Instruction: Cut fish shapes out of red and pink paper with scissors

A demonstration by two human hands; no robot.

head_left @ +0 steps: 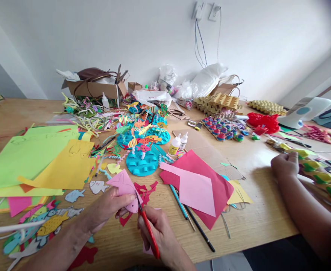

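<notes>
Between the thumb and fingers of my left hand [117, 203] is a piece of pink paper [125, 183] with a fish outline drawn on it. My right hand [158, 227] is wrapped round red-handled scissors [149, 231], whose blades meet the paper's right edge. Red paper scraps [145, 192] lie just beyond both hands. A white paper fish [98, 186] and a light blue one [74, 195] rest left of the pink paper. Many cut fish, including a yellow spotted fish [52, 223], are heaped near my left forearm.
Red paper [193, 160] lies under a pink sheet [197, 188], with pencils [201, 228] beside it. Glue bottles [174, 145] stand behind. Blue discs [142, 162] carry paper fish. Green sheets [10, 162] cover the left. At right, another person's hand [285, 165] touches painted egg carton [320, 175].
</notes>
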